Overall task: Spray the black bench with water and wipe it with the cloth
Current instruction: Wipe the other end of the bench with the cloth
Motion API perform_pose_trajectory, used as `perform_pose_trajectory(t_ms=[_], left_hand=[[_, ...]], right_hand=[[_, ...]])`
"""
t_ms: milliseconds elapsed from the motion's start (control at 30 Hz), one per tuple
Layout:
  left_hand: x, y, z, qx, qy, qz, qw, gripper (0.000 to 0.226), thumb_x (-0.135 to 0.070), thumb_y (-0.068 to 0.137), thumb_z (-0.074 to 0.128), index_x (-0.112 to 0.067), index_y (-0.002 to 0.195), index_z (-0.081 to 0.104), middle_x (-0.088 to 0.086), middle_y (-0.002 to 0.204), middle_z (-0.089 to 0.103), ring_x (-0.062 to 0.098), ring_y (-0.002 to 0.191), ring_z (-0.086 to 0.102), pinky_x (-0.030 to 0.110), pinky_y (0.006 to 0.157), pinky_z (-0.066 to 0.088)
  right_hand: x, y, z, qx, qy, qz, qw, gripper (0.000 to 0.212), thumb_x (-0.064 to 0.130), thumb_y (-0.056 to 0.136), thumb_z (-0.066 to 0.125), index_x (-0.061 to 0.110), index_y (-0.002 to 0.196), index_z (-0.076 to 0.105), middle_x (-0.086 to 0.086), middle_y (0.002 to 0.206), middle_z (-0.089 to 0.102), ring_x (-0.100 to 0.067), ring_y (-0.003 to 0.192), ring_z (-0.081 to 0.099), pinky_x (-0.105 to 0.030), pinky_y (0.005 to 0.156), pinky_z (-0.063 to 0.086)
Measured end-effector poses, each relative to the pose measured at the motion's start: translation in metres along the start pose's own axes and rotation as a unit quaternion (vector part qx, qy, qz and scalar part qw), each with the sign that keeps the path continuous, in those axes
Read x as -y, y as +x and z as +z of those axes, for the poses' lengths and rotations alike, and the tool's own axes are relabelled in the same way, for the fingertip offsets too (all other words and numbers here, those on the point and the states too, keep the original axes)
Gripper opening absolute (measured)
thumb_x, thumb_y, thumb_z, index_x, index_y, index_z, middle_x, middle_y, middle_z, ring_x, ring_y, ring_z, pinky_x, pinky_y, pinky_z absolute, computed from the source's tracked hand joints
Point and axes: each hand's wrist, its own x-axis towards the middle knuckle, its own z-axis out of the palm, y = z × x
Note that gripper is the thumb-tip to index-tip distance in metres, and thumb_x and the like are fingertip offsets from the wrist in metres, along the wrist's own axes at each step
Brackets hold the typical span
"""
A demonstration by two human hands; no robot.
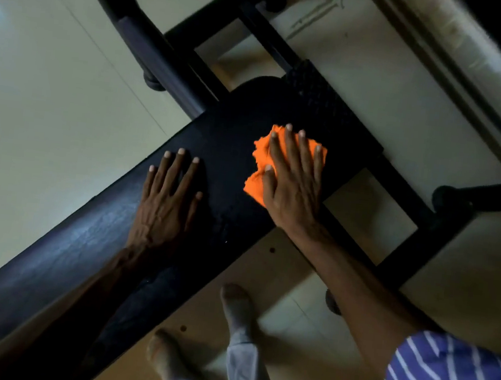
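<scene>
Head view: right hand (pixel 293 179) wiping black bench (pixel 82 249) with orange cloth (pixel 260 153).
Right hand flat, fingers straight, pressing the cloth onto the pad near its rounded end; left hand (pixel 169 200) flat and spread on the pad beside it, bracing, holding nothing. No spray bottle visible. Risk: cloth is bunched, mostly under the palm, so a stroke toward the edge could slide it off or leave patches unwiped.

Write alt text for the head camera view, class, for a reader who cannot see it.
A person's right hand presses an orange cloth flat on a black bench, while the left hand rests open on the bench beside it. Below are their bare feet on a pale tiled floor.
</scene>
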Motion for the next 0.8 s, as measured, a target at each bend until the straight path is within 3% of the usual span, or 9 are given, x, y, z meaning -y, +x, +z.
perform_pose_trajectory(t_ms=[100,267,367,567,700,800], left_hand=[[0.003,-0.004,0.001,-0.002,-0.007,-0.014,1.000,0.061,-0.044,0.109,0.029,-0.024,0.165,0.017,0.006,0.174,0.010,0.026,0.162,0.001,0.049,0.132,0.006],[0.011,-0.016,-0.003,-0.011,-0.006,-0.026,1.000,0.061,-0.043,0.109,0.030,-0.024,0.165,0.018,0.007,0.174,0.011,0.026,0.162,0.003,0.051,0.132,0.008],[0.020,-0.028,-0.002,-0.018,-0.013,-0.035,0.999,0.061,-0.044,0.109,0.031,-0.025,0.165,0.018,0.006,0.174,0.011,0.026,0.162,0.003,0.052,0.131,0.010],[0.034,-0.059,0.009,-0.029,-0.014,-0.062,0.998,0.062,-0.045,0.109,0.031,-0.024,0.165,0.017,0.006,0.175,0.008,0.025,0.162,0.000,0.050,0.132,0.006],[0.029,-0.060,0.014,-0.038,-0.009,-0.073,0.997,0.061,-0.042,0.109,0.033,-0.021,0.165,0.019,0.008,0.175,0.010,0.026,0.162,0.002,0.052,0.131,0.006],[0.028,-0.060,0.019,-0.049,0.007,-0.072,0.996,0.060,-0.041,0.110,0.031,-0.022,0.165,0.017,0.007,0.175,0.008,0.025,0.163,0.000,0.051,0.131,0.006]], right_hand=[[0.020,0.003,0.008,-0.014,-0.011,0.032,0.999,0.056,0.035,0.113,0.033,0.022,0.168,0.030,-0.008,0.177,0.024,-0.027,0.166,0.018,-0.055,0.133,0.017],[0.033,-0.070,0.008,0.045,0.004,-0.082,0.996,0.061,0.035,0.112,0.030,0.026,0.171,0.014,-0.002,0.181,0.008,-0.023,0.168,0.005,-0.055,0.134,0.014],[0.017,-0.051,0.006,0.062,-0.014,-0.128,0.990,0.059,0.037,0.113,0.026,0.027,0.170,0.017,-0.001,0.181,0.009,-0.023,0.168,0.007,-0.053,0.134,0.013],[0.054,-0.044,0.021,0.009,-0.003,-0.046,0.999,0.057,0.036,0.113,0.028,0.024,0.169,0.024,-0.006,0.179,0.018,-0.028,0.167,0.014,-0.056,0.133,0.018],[0.063,-0.102,0.014,0.078,0.018,-0.134,0.988,0.062,0.035,0.111,0.031,0.028,0.171,0.015,-0.001,0.181,0.007,-0.024,0.168,0.004,-0.052,0.134,0.014],[0.052,-0.086,0.012,0.077,0.003,-0.162,0.984,0.059,0.034,0.112,0.032,0.028,0.170,0.020,-0.001,0.180,0.013,-0.023,0.168,0.007,-0.051,0.134,0.015]])
